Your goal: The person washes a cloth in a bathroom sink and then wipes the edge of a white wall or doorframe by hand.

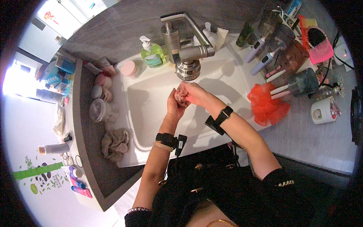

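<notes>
Both hands meet mid-frame over the white sink, right below the steel faucet: left hand and right hand are pressed and curled around each other, holding nothing that can be made out. Looks like mid-wash; no water stream can be made out. Green soap bottle stands upper centre, orange mesh sponge on the rim right, crumpled cloth lower left. Nothing blocks the basin.

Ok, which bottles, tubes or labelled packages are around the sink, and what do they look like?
Soap pump bottle: behind the basin, left of the tap, green with white pump.
Pink-lidded jar: basin's back left corner, round.
Tubes: lower left ledge, pink and blue.
Clear jar: left ledge.
</notes>
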Demonstrator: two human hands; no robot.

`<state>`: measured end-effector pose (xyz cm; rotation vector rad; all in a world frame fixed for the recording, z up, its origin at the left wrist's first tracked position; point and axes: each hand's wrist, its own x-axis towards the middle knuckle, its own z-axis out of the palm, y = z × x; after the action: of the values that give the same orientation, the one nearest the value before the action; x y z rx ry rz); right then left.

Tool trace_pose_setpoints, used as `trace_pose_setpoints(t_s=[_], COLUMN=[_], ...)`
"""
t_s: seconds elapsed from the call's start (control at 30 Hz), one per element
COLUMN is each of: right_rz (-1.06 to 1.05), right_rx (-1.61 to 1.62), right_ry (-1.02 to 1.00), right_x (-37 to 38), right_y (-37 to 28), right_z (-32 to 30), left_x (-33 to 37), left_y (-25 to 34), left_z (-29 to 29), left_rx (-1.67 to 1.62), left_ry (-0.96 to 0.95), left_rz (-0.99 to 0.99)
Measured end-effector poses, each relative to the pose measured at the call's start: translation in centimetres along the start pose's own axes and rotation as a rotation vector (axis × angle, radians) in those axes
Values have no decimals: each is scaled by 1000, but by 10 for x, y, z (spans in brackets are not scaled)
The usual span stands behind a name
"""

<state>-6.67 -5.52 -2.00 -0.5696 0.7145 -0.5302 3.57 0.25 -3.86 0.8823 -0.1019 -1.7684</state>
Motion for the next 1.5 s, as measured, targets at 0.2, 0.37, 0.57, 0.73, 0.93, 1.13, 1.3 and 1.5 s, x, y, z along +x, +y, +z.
trace_pose_setpoints(t_s=[0.2,0.37,0.57,0.73,0.93,1.13,1.3,1.5], right_rz=[-7,102,-119,-341,-421,-423,-175,248], right_rx=[-106,-162,-27,115,19,46,-279,-160], right_ry=[81,353,312,-83,161,271,313,139], right_x=[1,-5,16,42,12,10,-22,-14], right_y=[-11,-42,-65,-78,-94,-95,-53,11], right_z=[-3,-27,-66,-81,-29,-29,3,-8], left_x=[16,28,30,22,2,4,-4,-11], left_y=[-2,-5,-10,-10,2,0,5,0], left_z=[-5,5,24,22,18,5,4,6], left_rx=[-82,43,-154,-2,152,201,229,306], left_ry=[26,-81,10,-51,-113,-42,114,222], left_rz=[76,69,27,21,-32,-23,8,66])
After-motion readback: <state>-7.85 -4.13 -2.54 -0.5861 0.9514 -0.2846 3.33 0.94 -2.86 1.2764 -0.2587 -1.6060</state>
